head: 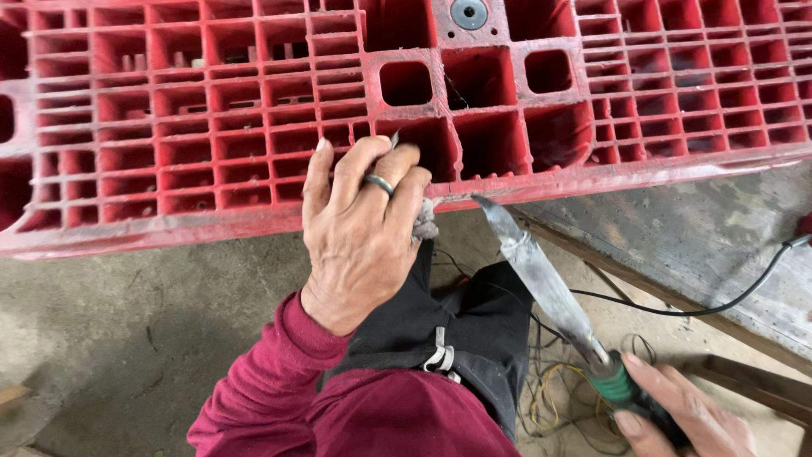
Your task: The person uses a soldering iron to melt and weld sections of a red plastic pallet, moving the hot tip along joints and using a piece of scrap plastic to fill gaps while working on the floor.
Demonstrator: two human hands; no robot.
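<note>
The red pallet (254, 127) walls off everything above its front rim. Below that rim, bare concrete floor (127, 322) lies open to the left; to the right, a black cable (719, 305) and loose wires (550, 398) clutter the way.

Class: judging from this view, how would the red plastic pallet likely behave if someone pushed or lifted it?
The red plastic pallet looks stiff, given its dense ribbed grid. It is probably light for its bulk, since the cells are hollow. Its cracked edge near the left hand suggests brittleness there.
</note>
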